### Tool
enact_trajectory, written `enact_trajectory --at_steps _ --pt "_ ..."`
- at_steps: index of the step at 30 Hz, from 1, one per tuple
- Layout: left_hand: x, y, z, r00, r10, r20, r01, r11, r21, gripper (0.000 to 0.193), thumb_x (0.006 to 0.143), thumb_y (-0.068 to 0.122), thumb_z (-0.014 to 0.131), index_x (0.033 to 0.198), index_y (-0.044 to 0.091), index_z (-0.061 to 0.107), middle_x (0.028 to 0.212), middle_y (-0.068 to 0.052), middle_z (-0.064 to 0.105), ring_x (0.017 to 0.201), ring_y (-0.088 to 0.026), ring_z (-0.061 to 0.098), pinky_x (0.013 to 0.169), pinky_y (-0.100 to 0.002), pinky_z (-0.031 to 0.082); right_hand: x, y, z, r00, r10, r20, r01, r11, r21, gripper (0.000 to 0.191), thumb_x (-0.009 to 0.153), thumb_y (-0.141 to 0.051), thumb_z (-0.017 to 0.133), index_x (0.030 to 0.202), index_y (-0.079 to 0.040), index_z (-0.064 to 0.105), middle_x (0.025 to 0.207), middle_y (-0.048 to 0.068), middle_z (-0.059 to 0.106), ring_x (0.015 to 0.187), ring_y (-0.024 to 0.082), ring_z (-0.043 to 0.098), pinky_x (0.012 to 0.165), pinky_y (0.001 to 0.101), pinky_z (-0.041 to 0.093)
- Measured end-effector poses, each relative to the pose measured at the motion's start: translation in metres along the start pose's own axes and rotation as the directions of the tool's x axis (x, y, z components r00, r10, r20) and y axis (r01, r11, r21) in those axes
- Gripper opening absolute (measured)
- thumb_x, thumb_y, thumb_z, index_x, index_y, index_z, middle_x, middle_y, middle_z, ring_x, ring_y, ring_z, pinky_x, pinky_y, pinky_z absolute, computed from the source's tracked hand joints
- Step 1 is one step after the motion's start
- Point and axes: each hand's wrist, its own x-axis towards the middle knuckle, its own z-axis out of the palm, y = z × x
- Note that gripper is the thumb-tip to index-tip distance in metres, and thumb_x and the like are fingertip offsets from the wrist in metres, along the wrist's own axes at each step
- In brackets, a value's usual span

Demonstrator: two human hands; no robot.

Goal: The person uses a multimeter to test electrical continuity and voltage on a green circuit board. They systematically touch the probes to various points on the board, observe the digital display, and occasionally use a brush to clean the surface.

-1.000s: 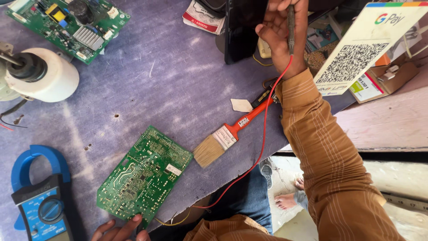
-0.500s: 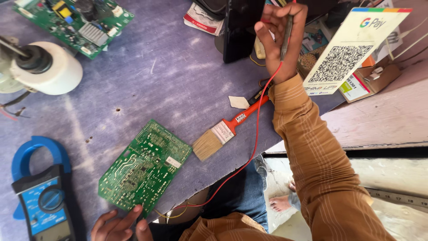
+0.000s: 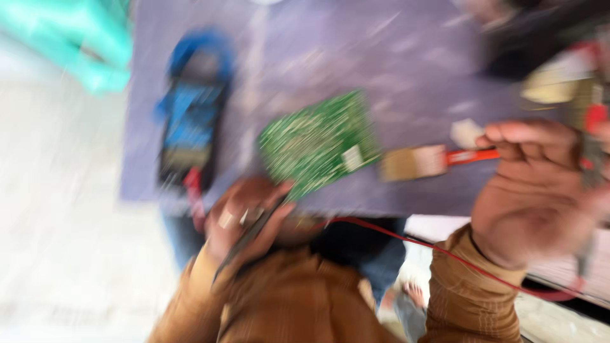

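Green rectangular circuit board [image 3: 318,143] lies flat on the purple worktop [image 3: 406,70], long axis roughly 8-to-2 o'clock, near corner at the left hand [image 3: 244,219]. That hand is closed round a thin dark probe [image 3: 251,234] and touches the board's edge. Right hand [image 3: 540,190] is at 3 o'clock, fingers curled; heavy blur, can't tell what it grips, though the red lead [image 3: 445,254] runs to it. Risk: the slack lead snags the wooden-bristle brush [image 3: 416,162] or drags the board off the edge. Blue clamp meter [image 3: 190,121] sits at 9 o'clock.
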Motion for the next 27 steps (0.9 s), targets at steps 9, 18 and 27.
enact_trajectory --at_steps 9,18,27 --pt "-0.001 -0.005 -0.013 0.993 -0.115 -0.033 0.107 0.974 -0.200 0.042 0.089 -0.004 0.083 0.112 0.008 0.050 0.120 -0.017 0.072 0.117 -0.031 0.073 0.104 -0.042 0.059 -0.065 0.023 0.081 0.947 0.306 0.096 -0.320 0.919 0.230 0.033 0.113 -0.022 0.072 0.129 -0.001 0.052 0.107 0.015 0.064 0.090 0.020 0.065 0.076 0.0383 0.054" --pt "0.001 -0.019 -0.013 0.992 -0.111 -0.058 0.104 0.989 -0.108 0.040 0.090 -0.008 0.084 0.109 0.009 0.054 0.119 -0.013 0.072 0.115 -0.027 0.072 0.109 -0.043 0.059 -0.056 0.043 0.140 0.983 0.170 0.063 -0.154 0.965 -0.211 0.030 0.103 -0.028 0.068 0.112 0.000 0.063 0.102 0.012 0.066 0.085 0.016 0.063 0.077 0.0343 0.055" --pt "0.011 -0.022 -0.020 0.986 -0.150 0.079 0.151 0.989 -0.004 0.032 0.092 -0.005 0.085 0.116 0.008 0.068 0.125 -0.010 0.071 0.120 -0.024 0.071 0.110 -0.043 0.061 -0.048 0.068 0.161 0.980 0.158 0.125 -0.129 0.969 -0.213 0.029 0.115 -0.034 0.054 0.116 -0.006 0.051 0.103 0.012 0.058 0.094 0.019 0.060 0.091 0.0364 0.054"
